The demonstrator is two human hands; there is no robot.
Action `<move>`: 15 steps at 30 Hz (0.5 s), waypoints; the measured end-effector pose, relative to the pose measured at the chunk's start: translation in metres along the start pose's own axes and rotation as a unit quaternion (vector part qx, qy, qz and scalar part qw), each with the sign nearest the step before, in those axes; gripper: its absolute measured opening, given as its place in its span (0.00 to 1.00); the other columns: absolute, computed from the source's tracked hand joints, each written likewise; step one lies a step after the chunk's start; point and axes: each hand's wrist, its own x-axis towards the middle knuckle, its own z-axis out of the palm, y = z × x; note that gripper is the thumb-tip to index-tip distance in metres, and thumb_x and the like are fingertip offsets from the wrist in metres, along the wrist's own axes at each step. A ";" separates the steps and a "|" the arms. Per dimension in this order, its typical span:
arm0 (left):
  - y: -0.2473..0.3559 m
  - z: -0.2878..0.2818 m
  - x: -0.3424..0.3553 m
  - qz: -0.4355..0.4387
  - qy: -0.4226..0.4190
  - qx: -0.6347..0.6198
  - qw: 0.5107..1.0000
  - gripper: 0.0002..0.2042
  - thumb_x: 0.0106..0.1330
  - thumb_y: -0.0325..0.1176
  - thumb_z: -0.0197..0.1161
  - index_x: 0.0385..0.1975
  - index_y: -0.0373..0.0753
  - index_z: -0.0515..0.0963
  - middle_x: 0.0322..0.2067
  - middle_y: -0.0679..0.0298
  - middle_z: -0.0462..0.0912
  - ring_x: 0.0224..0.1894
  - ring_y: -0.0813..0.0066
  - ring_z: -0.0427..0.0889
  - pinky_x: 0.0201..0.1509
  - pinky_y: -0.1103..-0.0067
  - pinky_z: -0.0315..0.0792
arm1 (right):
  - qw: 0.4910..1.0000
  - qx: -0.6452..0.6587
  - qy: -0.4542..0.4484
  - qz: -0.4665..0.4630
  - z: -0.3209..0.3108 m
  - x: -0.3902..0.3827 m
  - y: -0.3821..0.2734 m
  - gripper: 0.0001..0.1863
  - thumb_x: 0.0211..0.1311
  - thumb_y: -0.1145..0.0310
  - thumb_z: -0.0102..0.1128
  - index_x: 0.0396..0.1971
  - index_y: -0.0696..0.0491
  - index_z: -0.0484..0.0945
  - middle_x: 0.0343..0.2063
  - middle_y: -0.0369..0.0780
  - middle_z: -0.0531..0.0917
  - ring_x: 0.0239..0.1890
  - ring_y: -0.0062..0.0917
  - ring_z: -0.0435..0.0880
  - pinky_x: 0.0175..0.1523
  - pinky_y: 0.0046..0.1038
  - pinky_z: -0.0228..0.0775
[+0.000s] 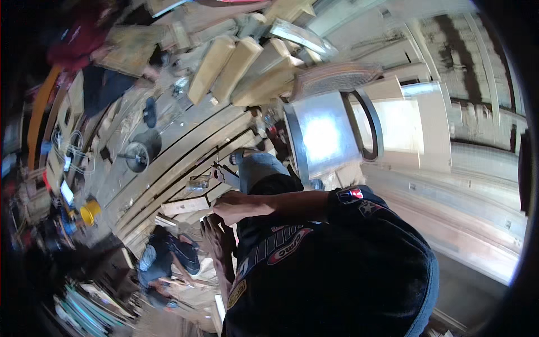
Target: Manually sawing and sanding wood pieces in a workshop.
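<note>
My right hand (238,208) is closed in front of my black shirt (331,269). If it holds anything, that is hidden. Close by, nearly touching it, is my left hand (213,233), dark and blurred, so its fingers cannot be read clearly. A pale wooden block (185,205) shows beside the two hands, to their left; whether either hand touches it cannot be seen. Just beyond them lies a small blurred white and dark object (225,175), near my jeans-covered leg (259,168).
Long wooden boards (185,146) run across the floor to the left. A grey bucket (140,154) and a yellow container (90,212) stand further left. Another person (160,258) bends low at lower left. Timber beams (224,67) lie at the back, and a glossy panel (320,132) stands right.
</note>
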 end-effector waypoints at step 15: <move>-0.013 0.029 0.087 0.357 -0.215 -0.090 0.905 0.07 0.52 0.28 0.63 0.30 0.44 0.75 0.19 0.57 0.74 0.23 0.52 0.74 0.24 0.62 0.65 | 0.968 -0.158 0.176 0.085 0.156 0.063 0.094 0.06 0.50 0.69 0.53 0.20 0.45 0.80 0.22 0.33 0.80 0.31 0.28 0.81 0.36 0.30 0.73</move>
